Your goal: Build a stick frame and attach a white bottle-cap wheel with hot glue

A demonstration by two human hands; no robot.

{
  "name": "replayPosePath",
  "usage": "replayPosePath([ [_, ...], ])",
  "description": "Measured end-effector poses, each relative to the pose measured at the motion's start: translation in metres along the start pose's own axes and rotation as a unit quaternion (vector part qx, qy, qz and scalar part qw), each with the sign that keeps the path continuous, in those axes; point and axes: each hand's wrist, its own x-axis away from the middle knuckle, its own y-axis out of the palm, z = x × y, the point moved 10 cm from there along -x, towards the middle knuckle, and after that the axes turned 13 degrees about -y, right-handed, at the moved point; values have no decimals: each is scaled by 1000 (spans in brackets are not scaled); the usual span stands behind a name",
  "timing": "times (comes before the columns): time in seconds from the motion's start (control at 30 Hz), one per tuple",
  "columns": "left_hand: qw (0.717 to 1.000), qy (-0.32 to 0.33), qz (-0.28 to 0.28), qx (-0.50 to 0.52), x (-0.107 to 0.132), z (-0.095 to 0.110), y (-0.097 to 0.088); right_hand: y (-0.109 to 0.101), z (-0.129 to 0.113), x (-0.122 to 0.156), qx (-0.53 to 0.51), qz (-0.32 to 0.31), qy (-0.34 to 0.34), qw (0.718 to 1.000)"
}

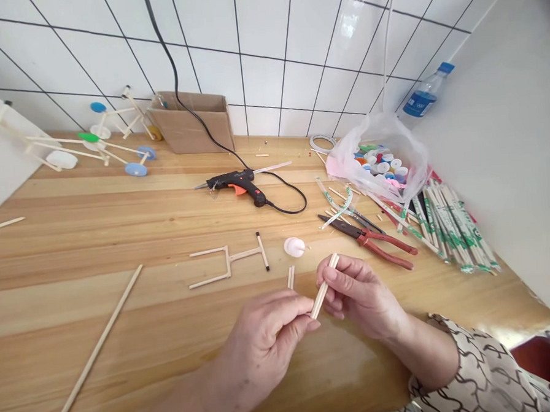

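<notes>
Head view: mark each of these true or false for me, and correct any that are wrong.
The right hand pinches a short wooden stick. True.
The left hand holds the glue gun. False: the glue gun lies on the table, and the left hand is at the stick's lower end.
Red-handled pliers lie on the table beyond the right hand. True.
Bottle caps sit in a plastic bag. True.
The cardboard box stands beside the water bottle. False: it stands at the back, against the tiled wall.

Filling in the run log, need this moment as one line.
left hand: at wooden stick | right hand: holds stick | nearby: glue gun, pliers
</notes>
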Motion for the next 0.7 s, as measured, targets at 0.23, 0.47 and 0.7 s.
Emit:
replayPosePath([
  [0.23,998,36,40,-32,4,4,-3,-1,-3,0,23,-5,-6,1000],
  [0.47,996,-11,37,-82,-1,-12,-1,-3,-23,-1,214,-21,-88,973],
  [0.7,991,-29,86,-96,-2,-19,-10,28,-56,9,504,-130,-283,805],
])
